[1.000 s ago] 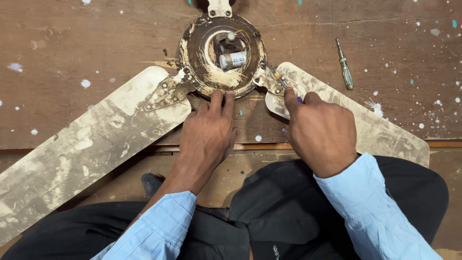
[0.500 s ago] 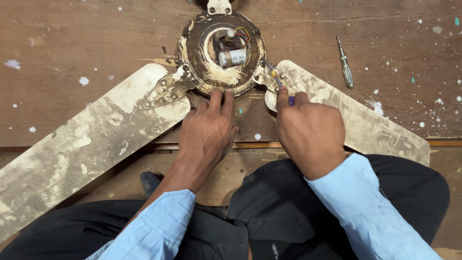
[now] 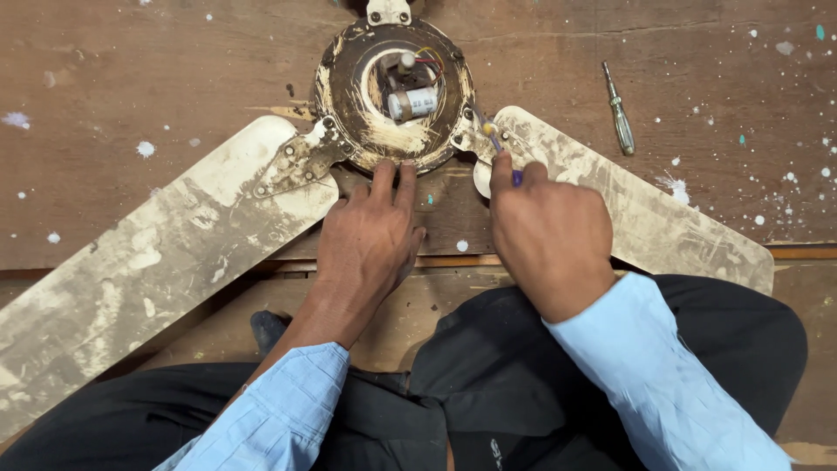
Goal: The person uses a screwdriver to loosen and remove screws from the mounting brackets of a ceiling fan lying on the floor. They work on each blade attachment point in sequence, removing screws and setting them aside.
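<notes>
A dirty ceiling fan lies on a wooden floor, its round motor hub (image 3: 349,105) open with a small cylindrical capacitor (image 3: 412,103) and coloured wires inside. My left hand (image 3: 370,235) rests flat with fingertips against the hub's near rim. My right hand (image 3: 547,231) is shut on a small screwdriver with a blue handle (image 3: 501,153), its tip at the metal bracket (image 3: 478,139) of the right blade (image 3: 636,209). The left blade (image 3: 148,270) stretches to the lower left, joined by its own bracket (image 3: 296,161).
A second screwdriver (image 3: 619,118) with a pale handle lies on the paint-speckled wooden boards (image 3: 131,96) to the right of the hub. My dark trousers and blue sleeves fill the bottom of the view. A third blade's bracket (image 3: 389,10) shows at the top edge.
My right hand has shifted left along the right blade toward the hub, bringing the screwdriver tip onto the blade bracket. My left hand has stayed at the hub rim.
</notes>
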